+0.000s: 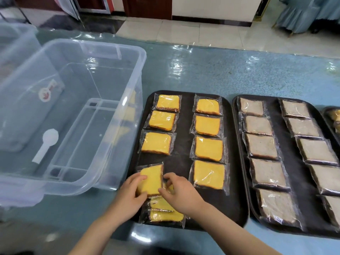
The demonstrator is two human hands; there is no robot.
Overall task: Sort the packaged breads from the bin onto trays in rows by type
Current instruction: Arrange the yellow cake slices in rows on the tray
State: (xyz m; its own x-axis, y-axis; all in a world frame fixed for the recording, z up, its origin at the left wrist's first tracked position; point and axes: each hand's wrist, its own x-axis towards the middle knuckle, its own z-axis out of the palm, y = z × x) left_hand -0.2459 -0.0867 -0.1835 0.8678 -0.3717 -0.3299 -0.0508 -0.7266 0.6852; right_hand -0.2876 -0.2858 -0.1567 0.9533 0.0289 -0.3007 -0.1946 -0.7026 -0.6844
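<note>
Both hands pinch one yellow bread (151, 181): left hand (131, 194) on its left edge, right hand (179, 192) on its right. The free slot lies just beyond the grip, on the tray (184, 126).

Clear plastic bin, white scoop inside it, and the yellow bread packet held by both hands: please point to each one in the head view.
Clear plastic bin (141, 57), head view, on its far right rim.
White scoop (48, 139), head view, on its round bowl.
Yellow bread packet (151, 178), head view, on the bread between the hands.
</note>
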